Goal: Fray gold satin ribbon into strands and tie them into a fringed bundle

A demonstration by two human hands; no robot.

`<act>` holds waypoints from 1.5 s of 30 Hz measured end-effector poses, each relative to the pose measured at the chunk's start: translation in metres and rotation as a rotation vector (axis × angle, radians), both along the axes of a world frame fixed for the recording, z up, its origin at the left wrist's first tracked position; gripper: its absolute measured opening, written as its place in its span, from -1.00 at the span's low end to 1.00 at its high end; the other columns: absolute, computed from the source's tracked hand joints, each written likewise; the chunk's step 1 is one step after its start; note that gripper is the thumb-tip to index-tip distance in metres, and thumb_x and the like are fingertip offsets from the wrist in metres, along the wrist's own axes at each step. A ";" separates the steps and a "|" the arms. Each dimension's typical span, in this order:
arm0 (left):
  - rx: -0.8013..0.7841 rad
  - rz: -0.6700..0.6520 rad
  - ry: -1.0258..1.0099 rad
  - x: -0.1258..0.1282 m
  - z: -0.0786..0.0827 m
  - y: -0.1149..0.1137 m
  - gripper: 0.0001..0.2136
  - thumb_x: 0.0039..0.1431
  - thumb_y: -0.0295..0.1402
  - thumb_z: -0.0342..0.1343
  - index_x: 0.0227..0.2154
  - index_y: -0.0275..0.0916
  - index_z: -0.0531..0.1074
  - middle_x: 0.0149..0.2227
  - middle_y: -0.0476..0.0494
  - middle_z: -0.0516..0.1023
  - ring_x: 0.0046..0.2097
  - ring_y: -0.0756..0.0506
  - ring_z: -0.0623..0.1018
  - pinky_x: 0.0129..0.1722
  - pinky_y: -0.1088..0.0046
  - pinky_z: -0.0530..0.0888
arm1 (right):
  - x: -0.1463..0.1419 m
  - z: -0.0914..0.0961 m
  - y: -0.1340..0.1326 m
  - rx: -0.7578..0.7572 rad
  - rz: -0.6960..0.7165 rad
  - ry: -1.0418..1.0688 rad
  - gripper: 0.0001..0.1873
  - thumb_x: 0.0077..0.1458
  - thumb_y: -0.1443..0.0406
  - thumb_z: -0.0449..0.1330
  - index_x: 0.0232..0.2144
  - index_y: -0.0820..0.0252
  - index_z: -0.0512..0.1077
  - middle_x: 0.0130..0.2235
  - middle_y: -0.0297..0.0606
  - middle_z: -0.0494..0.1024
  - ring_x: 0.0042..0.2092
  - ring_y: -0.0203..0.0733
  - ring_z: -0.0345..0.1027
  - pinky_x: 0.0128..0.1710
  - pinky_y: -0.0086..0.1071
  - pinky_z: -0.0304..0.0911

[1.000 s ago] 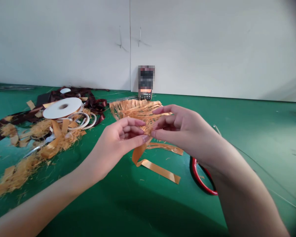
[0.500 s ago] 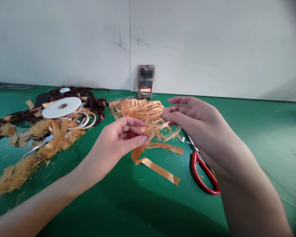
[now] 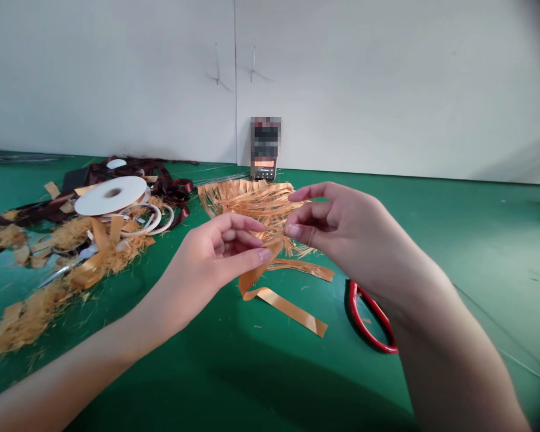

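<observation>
My left hand (image 3: pixel 216 255) pinches a strip of orange satin ribbon (image 3: pixel 281 312) between thumb and fingertips. The strip folds below the hand and trails onto the green mat (image 3: pixel 477 240). My right hand (image 3: pixel 342 234) hovers just to the right, fingers parted, over a frayed orange ribbon fringe (image 3: pixel 247 204). Its fingertips are close to the fringe, and I see nothing held in them. Under my right forearm lie red-handled scissors (image 3: pixel 369 318), with their blades hidden.
To the left lie a white ribbon spool (image 3: pixel 111 196), white hoops (image 3: pixel 148 219), dark brown ribbon (image 3: pixel 175 192), loose orange fibres (image 3: pixel 99 252) and silver scissors (image 3: pixel 60 273). A phone (image 3: pixel 264 171) stands against the white wall (image 3: pixel 387 78) behind the mat.
My right hand has moved down and left, back toward the fringe, since half a second ago. My left hand and its ribbon have stayed nearly still.
</observation>
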State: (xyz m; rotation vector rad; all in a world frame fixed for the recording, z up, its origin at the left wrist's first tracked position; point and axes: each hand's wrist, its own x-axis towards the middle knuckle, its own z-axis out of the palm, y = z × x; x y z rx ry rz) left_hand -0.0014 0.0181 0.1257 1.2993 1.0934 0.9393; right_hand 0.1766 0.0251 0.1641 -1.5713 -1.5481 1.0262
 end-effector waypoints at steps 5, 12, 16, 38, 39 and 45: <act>-0.012 -0.032 0.008 -0.001 -0.001 -0.001 -0.79 0.01 -0.31 0.34 -0.28 -0.13 0.50 -0.38 0.09 0.56 -0.30 0.10 0.57 -0.34 0.77 0.49 | -0.002 -0.003 -0.001 0.060 -0.030 0.007 -0.75 -0.04 0.52 0.19 -0.35 0.11 0.31 -0.48 -0.41 0.53 -0.37 -0.23 0.45 -0.26 -0.29 0.36; 0.016 -0.048 0.078 0.000 0.000 -0.002 -0.82 0.03 -0.30 0.32 -0.28 -0.11 0.50 -0.39 0.10 0.56 -0.33 0.10 0.56 -0.37 0.77 0.48 | -0.001 -0.010 0.002 0.222 -0.056 -0.019 -0.71 -0.04 0.57 0.12 -0.40 0.08 0.22 -0.51 -0.44 0.48 -0.39 -0.26 0.44 -0.31 -0.32 0.34; 0.032 -0.073 0.127 0.000 0.002 -0.004 -0.82 0.03 -0.31 0.31 -0.28 -0.13 0.50 -0.40 0.08 0.55 -0.34 0.09 0.56 -0.37 0.73 0.48 | 0.005 -0.010 0.006 0.399 -0.215 -0.102 -0.71 -0.06 0.56 0.13 -0.41 0.07 0.20 -0.50 -0.46 0.44 -0.39 -0.29 0.41 -0.31 -0.35 0.33; 0.032 -0.016 0.068 -0.001 0.000 -0.001 -0.77 0.07 -0.27 0.27 -0.20 -0.16 0.45 -0.27 -0.01 0.55 -0.18 -0.02 0.55 -0.21 0.56 0.51 | 0.008 0.001 -0.005 -0.053 0.279 -0.094 -0.79 0.06 0.10 0.22 -0.36 0.08 0.54 -0.32 -0.31 0.60 -0.29 -0.21 0.48 -0.32 -0.33 0.37; 0.032 -0.018 0.067 -0.001 0.000 -0.001 -0.76 0.07 -0.27 0.27 -0.20 -0.16 0.45 -0.27 -0.02 0.55 -0.17 -0.03 0.55 -0.21 0.55 0.51 | 0.008 0.002 -0.005 -0.036 0.262 -0.080 -0.79 0.06 0.12 0.22 -0.38 0.10 0.54 -0.34 -0.30 0.60 -0.31 -0.21 0.47 -0.33 -0.33 0.36; 0.036 -0.022 0.053 0.000 -0.001 -0.001 -0.78 0.06 -0.27 0.28 -0.23 -0.15 0.46 -0.29 0.01 0.55 -0.19 0.00 0.55 -0.22 0.60 0.50 | 0.009 0.000 -0.004 0.019 0.166 -0.053 -0.81 0.07 0.20 0.22 -0.51 0.15 0.48 -0.46 -0.33 0.52 -0.39 -0.27 0.36 -0.40 -0.36 0.28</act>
